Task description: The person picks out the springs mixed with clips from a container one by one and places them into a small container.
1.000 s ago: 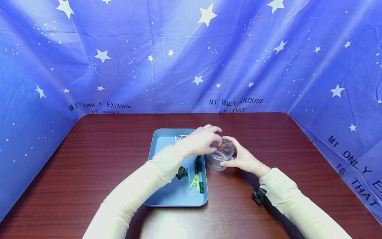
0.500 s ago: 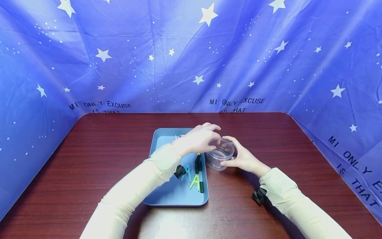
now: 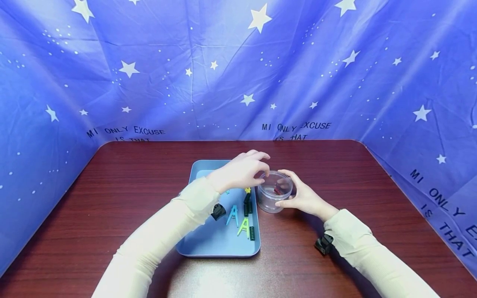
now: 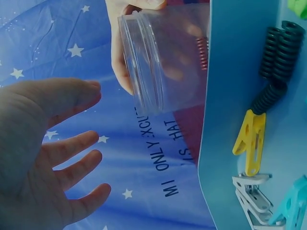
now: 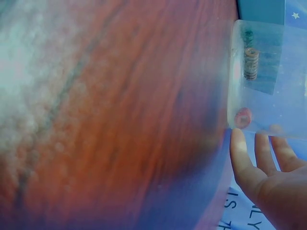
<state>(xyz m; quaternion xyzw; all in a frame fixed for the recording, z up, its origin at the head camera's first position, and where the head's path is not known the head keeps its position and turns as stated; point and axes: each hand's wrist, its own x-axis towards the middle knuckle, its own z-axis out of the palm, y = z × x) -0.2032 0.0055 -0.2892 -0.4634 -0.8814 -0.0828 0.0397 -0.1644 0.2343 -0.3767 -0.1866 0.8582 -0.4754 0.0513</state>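
My right hand (image 3: 305, 196) grips a clear round jar (image 3: 269, 205) from its right side, thumb in front and fingers behind. The jar stands upright on the table beside the tray, its mouth uncovered. A small red coil spring (image 3: 278, 191) lies inside it. Beside the jar's rim, my left hand (image 3: 240, 170) hovers over the tray's right edge. In the left wrist view its fingers are spread apart and hold nothing. The blue tray (image 3: 208, 248) carries dark green springs (image 4: 288, 52), a yellow clothespin (image 4: 256, 143), a white clothespin (image 4: 254, 196), a blue clothespin (image 3: 232, 215) and a lime green clothespin (image 3: 244, 228).
The brown wooden table (image 3: 141, 186) reaches back to a blue star-printed curtain (image 3: 223, 82), which also hangs along both sides. My left forearm (image 3: 164, 244) crosses the tray's left part and covers some of it.
My left hand has drawn back leftward from over the jar's mouth. The red spring now shows plainly inside the jar. The right hand and jar have stayed in place.
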